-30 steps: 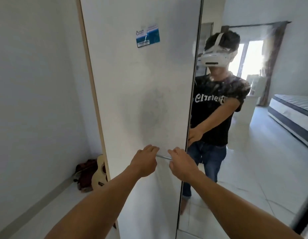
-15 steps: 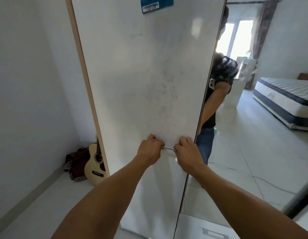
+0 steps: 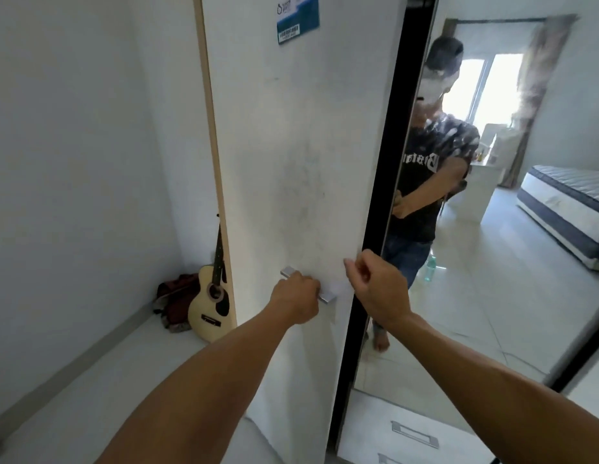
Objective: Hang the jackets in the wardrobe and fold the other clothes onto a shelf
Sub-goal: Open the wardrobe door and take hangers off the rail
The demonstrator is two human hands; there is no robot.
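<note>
At lower centre of the frame, left hand [image 3: 296,301] grips the wardrobe door's horizontal handle [image 3: 326,297]; right hand [image 3: 378,288], fingers curled and apparently empty, hovers beside the door edge [image 3: 365,195].

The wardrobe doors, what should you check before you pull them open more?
1. Left hand grips the silver handle of the white door: ok.
2. Right hand holds the mirror door: cannot tell; its fingers curl at the edge, but what they grip is hidden.
3. A gap is open between the doors: ok, a dark gap shows.
4. Guitar is out of the white door's way: cannot tell; it leans close beside the wardrobe's left side.
5. Jackets or clothes are ready nearby: cannot tell, none in view.
6. Drawers below are closed: ok, from what shows.
</note>
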